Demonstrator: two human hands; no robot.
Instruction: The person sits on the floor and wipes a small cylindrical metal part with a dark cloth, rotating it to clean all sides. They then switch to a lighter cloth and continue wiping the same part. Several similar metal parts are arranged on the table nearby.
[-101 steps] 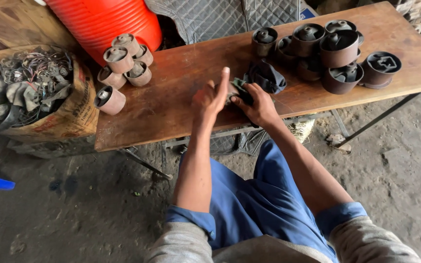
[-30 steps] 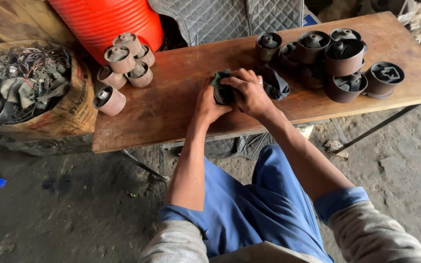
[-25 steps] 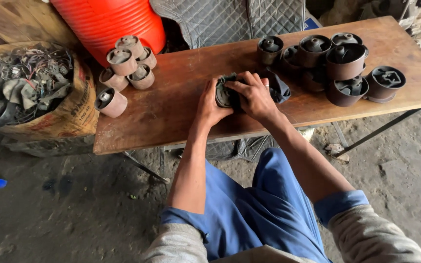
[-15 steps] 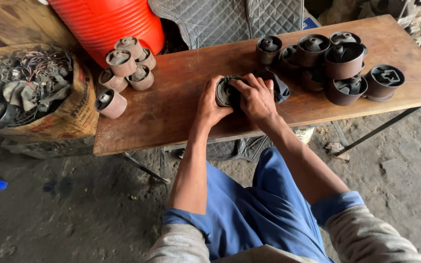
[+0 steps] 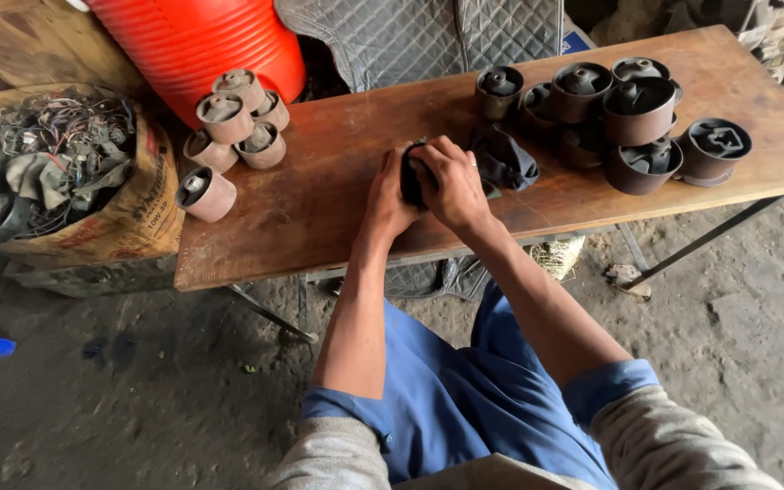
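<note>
Both your forearms reach forward over the wooden bench (image 5: 319,209), wrists nearly meeting at its middle. Your left hand (image 5: 383,195) cups the near-left side of a dark round bushing (image 5: 407,172), fingers curled shut around it, with the thumb up along its edge. Your right hand (image 5: 446,181) lies over the top of the same bushing, knuckles bent and fingers pressed down on it, so most of the part is hidden. The bushing sits on the bench between your palms, and a dark rag (image 5: 505,163) trails from under your right hand toward the right. Well apart to the right stands a cluster of dark bushings (image 5: 632,113), some stacked. At the bench's far-left corner is a pile of rusty brown bushings (image 5: 233,118), just in front of an orange ribbed barrel (image 5: 201,36).
</note>
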